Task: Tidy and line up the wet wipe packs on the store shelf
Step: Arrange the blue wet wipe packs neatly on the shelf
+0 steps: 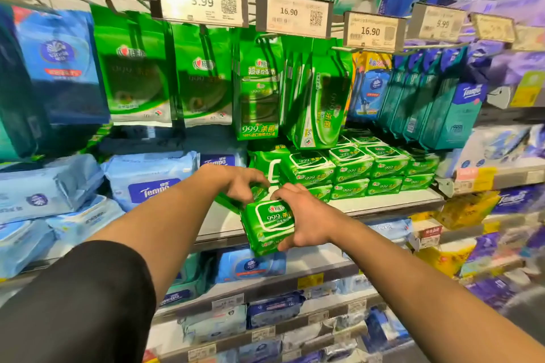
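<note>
Both bare forearms reached forward and slightly inward, the left one emerging from a short black sleeve (88, 298). The left hand (239, 183) was palm down with its fingers curled downward. The right hand (303, 221) sat just beside it, lower, fingers bent over the top and thumb hooked underneath what it gripped.

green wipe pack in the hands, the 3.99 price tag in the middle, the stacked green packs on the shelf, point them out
green wipe pack (269, 222), head view, on its white-edged lid label
price tag (202, 2), head view, on the printed 3.99
stacked green packs (352, 169), head view, front of an upper pack
</note>
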Motion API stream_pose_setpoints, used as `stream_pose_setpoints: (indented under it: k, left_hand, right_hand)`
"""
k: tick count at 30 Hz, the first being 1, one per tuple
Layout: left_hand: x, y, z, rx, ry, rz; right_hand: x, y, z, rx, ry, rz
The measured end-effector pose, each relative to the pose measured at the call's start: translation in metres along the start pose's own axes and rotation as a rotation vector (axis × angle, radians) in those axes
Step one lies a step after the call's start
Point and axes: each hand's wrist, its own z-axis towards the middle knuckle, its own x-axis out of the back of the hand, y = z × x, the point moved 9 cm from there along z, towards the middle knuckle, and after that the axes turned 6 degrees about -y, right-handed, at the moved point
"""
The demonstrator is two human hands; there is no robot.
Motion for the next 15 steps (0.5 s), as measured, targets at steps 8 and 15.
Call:
stream_pose_setpoints:
  k: [8, 15]
  left_hand:
    - [-0.008, -0.007, -0.004, 0.079, -0.189, 0.349]
    - [0.017, -0.036, -0.030, 0.322, 0.103, 0.008]
  right_hand:
    - [0.001, 0.013, -0.003, -0.074, 0.002, 0.032]
    - [0.004, 0.020, -0.005, -0.097, -0.012, 0.064]
